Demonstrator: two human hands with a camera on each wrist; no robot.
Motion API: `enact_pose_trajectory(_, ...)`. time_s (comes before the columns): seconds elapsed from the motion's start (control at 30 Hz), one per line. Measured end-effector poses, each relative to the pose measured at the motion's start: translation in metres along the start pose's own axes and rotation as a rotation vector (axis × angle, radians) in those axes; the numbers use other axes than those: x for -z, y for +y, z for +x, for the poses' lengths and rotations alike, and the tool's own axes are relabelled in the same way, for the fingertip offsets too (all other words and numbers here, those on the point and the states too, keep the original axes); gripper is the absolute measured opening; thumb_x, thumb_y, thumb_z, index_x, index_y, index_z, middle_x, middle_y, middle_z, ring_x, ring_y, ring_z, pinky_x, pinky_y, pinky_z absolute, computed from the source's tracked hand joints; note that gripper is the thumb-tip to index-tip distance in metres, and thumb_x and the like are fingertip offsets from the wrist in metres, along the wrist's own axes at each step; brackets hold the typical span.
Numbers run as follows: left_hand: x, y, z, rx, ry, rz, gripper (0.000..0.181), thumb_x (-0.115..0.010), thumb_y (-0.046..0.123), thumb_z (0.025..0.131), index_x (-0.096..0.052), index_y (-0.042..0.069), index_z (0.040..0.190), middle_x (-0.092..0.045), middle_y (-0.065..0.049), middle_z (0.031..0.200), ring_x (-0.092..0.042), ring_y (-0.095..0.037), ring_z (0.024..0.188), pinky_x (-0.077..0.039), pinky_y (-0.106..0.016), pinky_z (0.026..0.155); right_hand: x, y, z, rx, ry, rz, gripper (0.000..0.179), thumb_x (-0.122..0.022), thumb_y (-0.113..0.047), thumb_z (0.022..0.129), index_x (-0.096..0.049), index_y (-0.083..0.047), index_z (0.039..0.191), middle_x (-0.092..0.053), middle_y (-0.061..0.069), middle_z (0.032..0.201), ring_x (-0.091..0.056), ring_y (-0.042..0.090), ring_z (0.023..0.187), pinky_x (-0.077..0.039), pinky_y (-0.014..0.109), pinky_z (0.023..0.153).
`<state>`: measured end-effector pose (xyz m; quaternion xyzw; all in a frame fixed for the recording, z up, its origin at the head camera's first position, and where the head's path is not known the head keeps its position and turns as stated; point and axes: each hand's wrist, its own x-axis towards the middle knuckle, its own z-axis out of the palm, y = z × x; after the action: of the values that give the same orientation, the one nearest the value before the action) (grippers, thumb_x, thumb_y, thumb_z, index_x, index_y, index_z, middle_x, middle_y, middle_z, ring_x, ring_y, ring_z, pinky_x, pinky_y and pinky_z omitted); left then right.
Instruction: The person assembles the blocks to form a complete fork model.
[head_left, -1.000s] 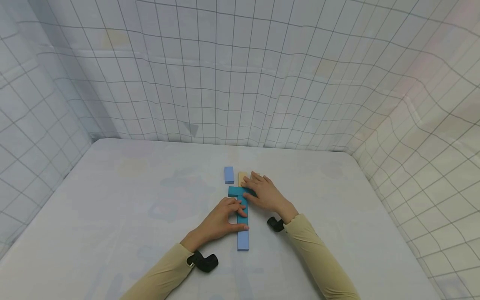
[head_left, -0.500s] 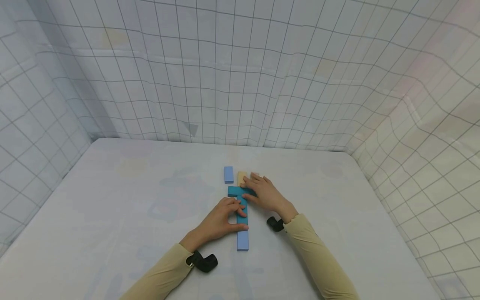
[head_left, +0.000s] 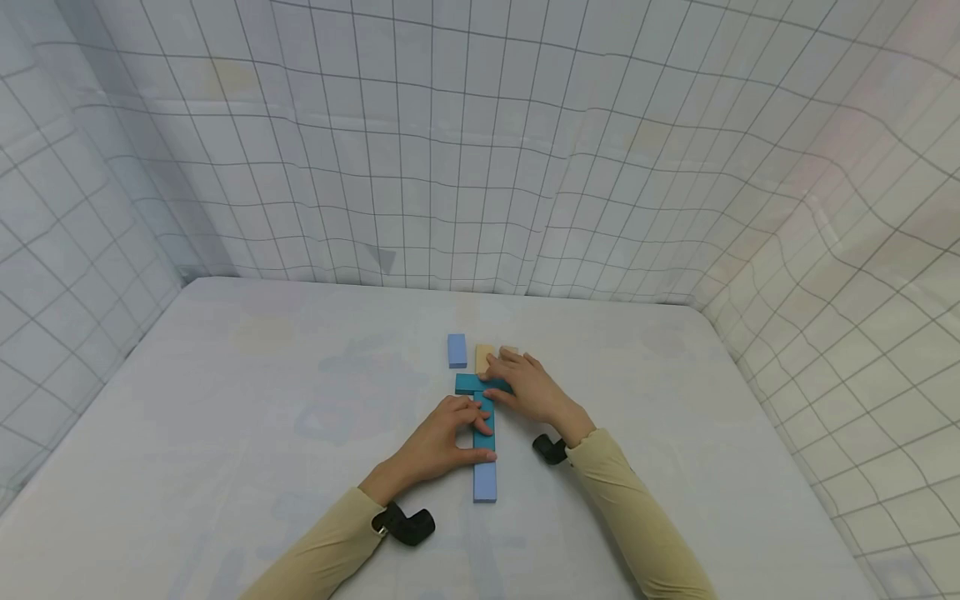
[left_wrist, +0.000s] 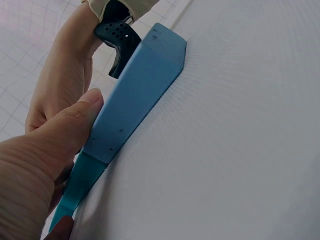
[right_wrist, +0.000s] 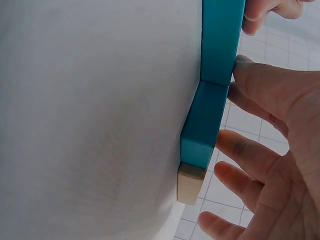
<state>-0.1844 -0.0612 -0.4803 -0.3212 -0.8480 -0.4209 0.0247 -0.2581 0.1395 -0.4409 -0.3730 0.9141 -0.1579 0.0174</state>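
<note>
My left hand (head_left: 442, 442) rests over a lengthwise teal block (head_left: 487, 404), fingertips touching it. Its thumb lies near the seam with a light blue block (head_left: 485, 485), which joins the teal one end to end; the left wrist view shows this blue block (left_wrist: 135, 95) close. Across the far end lies a second teal block (head_left: 467, 383), forming a T. Spread fingers of my right hand (head_left: 532, 392) touch this crosswise block, its thumb near the joint. The right wrist view shows the crosswise teal block (right_wrist: 202, 122) against a beige block (right_wrist: 191, 184). The right hand partly covers the crosswise block.
Beyond the T lie a loose blue block (head_left: 457, 351), a yellow block (head_left: 484, 357) and a pale block (head_left: 509, 350) partly behind the right fingers. White cloth covers the table (head_left: 300, 375). A gridded curtain (head_left: 420, 150) encloses the back and sides.
</note>
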Motion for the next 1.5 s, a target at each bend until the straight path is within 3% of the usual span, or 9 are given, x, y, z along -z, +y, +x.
enact_pose_trajectory(0.53,-0.002,0.002,0.002,-0.017,-0.001,0.021,0.025,-0.078,0.038,0.078,-0.068,0.02,0.093,-0.057,0.003,0.118,-0.042,-0.02,0.123,-0.034,-0.038,0.104,0.001,0.003,-0.002,0.001,0.023,0.032,0.029,-0.062,-0.031,0.093,-0.065,-0.013,0.116,-0.043,0.015,0.142,-0.03,0.034,0.135,-0.026,0.06,0.103)
enact_pose_trajectory(0.87,0.002,0.003,0.002,-0.081,-0.02,0.12,0.026,-0.074,0.041,0.08,-0.066,0.02,0.093,-0.054,0.001,0.118,-0.044,-0.018,0.119,-0.039,-0.035,0.1,0.0,0.001,-0.002,-0.029,0.016,0.037,0.03,-0.061,-0.033,0.093,-0.065,-0.015,0.117,-0.042,0.012,0.143,-0.029,0.033,0.136,-0.022,0.062,0.104)
enact_pose_trajectory(1.13,0.005,0.007,0.003,-0.141,-0.035,0.225,0.025,-0.074,0.04,0.081,-0.067,0.019,0.092,-0.056,0.001,0.109,-0.049,-0.016,0.108,-0.042,-0.034,0.094,-0.003,-0.001,-0.001,-0.066,-0.004,-0.011,0.034,-0.058,-0.038,0.094,-0.063,-0.019,0.122,-0.04,0.008,0.145,-0.024,0.032,0.138,-0.017,0.062,0.106)
enact_pose_trajectory(1.5,0.005,0.011,0.003,-0.149,-0.022,0.248,0.027,-0.076,0.04,0.08,-0.067,0.018,0.092,-0.055,0.003,0.106,-0.05,-0.015,0.105,-0.043,-0.035,0.091,0.0,-0.005,-0.002,-0.082,-0.005,-0.017,0.034,-0.058,-0.039,0.094,-0.063,-0.02,0.122,-0.04,0.007,0.146,-0.026,0.036,0.137,-0.015,0.062,0.106)
